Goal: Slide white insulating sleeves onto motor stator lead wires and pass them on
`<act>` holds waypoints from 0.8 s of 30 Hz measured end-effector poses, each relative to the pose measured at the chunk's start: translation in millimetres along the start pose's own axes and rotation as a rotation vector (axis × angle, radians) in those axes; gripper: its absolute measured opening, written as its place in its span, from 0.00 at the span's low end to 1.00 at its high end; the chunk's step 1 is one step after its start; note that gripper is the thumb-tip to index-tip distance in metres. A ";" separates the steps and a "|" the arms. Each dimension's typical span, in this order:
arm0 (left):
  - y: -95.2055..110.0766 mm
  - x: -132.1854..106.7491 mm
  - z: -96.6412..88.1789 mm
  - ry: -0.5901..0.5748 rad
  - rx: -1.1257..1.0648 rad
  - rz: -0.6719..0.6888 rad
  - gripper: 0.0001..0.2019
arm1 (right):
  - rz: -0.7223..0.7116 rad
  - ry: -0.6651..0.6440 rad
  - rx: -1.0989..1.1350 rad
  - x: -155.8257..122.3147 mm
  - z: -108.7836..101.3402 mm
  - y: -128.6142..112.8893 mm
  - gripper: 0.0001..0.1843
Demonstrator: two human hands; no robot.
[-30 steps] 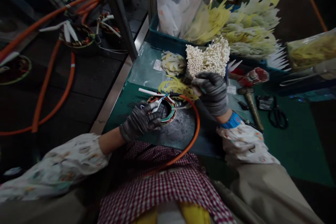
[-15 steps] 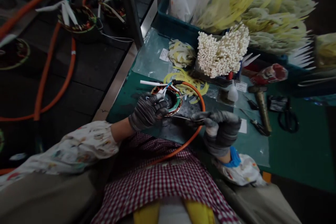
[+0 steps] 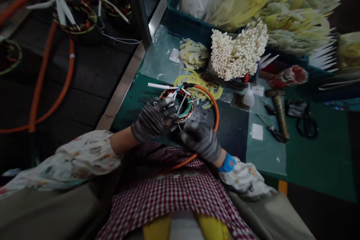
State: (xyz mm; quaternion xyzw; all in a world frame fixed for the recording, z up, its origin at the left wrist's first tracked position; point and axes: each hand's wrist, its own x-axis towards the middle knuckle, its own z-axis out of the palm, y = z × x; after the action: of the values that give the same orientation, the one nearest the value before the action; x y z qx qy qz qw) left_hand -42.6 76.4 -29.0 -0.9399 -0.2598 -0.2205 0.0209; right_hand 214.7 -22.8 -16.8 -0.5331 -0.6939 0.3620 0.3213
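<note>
A round wound stator ring (image 3: 186,107) with copper coils and a green rim lies at the table's near edge. My left hand (image 3: 154,119), in a dark grey glove, is closed on the ring's left side. My right hand (image 3: 200,139), gloved the same, sits just in front of the ring with fingers pinched on a thin white sleeve or wire that runs up into the ring. An orange cable (image 3: 214,114) loops from the ring's top round to my lap. White tubes (image 3: 159,86) stick out from the ring to the left.
A bundle of white sticks (image 3: 238,50) stands behind the ring, with yellow strips (image 3: 198,81) beside it. A blue bin (image 3: 188,26) holds yellow and white strips. A hammer (image 3: 279,109), scissors (image 3: 307,126) and a small bottle (image 3: 249,98) lie to the right. More stators (image 3: 75,18) sit on the left belt.
My right hand left the white stick bundle, came down toward me and moved left to the ring's near edge. My left hand stayed on the ring.
</note>
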 end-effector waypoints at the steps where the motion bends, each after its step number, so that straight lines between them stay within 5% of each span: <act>1: 0.4 0.3 -1.8 0.025 0.010 -0.008 0.10 | -0.009 0.041 -0.037 10.3 3.1 2.8 0.14; 6: -4.5 0.8 1.6 0.151 -0.042 0.006 0.10 | -0.071 0.223 -0.241 48.3 8.5 7.4 0.18; 9: -9.9 -0.3 8.6 0.178 -0.045 0.038 0.11 | -0.112 0.160 -0.180 62.7 9.2 3.2 0.17; 13: -13.1 -2.4 14.7 0.164 -0.054 0.050 0.12 | -0.054 0.112 0.213 77.7 -1.6 -4.3 0.16; 16: -14.1 -4.5 17.9 0.178 -0.086 0.060 0.11 | -0.022 -0.058 0.379 81.7 -15.2 -6.2 0.13; 24: -19.7 -11.2 28.7 0.138 -0.178 0.032 0.11 | -0.064 -0.053 0.303 77.5 -21.9 4.1 0.09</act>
State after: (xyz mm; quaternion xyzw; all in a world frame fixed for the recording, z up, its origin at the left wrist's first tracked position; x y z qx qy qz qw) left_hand -49.3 92.4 -61.1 -0.9246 -0.2223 -0.3067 -0.0414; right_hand 217.5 56.7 -4.0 -0.4466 -0.6562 0.4660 0.3909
